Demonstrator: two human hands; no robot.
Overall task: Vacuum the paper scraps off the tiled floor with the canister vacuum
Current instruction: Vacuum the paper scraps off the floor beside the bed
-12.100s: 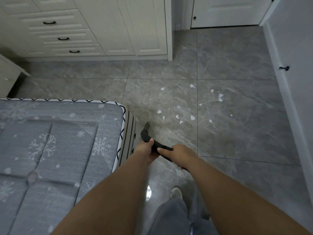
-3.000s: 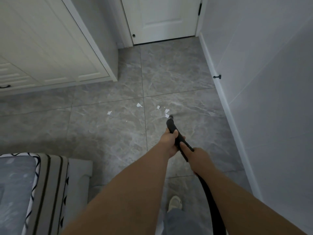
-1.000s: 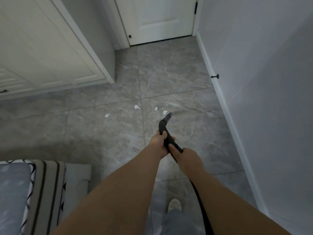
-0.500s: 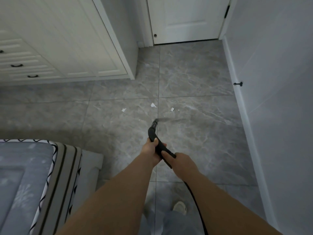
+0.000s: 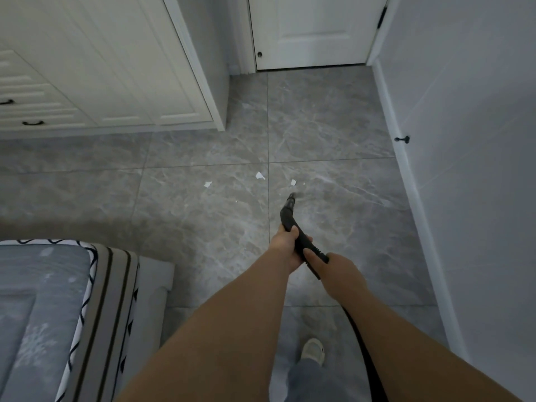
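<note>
Both hands hold the black vacuum hose handle [image 5: 293, 224]. My left hand [image 5: 285, 246] grips it nearer the nozzle, and my right hand [image 5: 338, 271] grips it further back, where the hose [image 5: 362, 352] trails down past my right arm. The nozzle tip [image 5: 291, 197] points at the grey tiled floor [image 5: 333, 117]. Three white paper scraps lie just beyond it: one scrap [image 5: 293, 182] close to the tip, another scrap [image 5: 260, 176] on the tile seam, a third scrap [image 5: 207, 184] further left. The canister itself is out of view.
A bed corner with a grey snowflake cover [image 5: 43, 314] fills the lower left. White cabinets with drawers [image 5: 95, 71] stand at the upper left, a white door [image 5: 310, 30] at the back, a wall with a black doorstop [image 5: 402, 139] on the right. My shoe [image 5: 312, 348] is below.
The nozzle has shifted right, across the tile seam toward the right-hand scrap. Far fewer scraps lie on the floor than twelve seconds ago. The view has shifted slightly.
</note>
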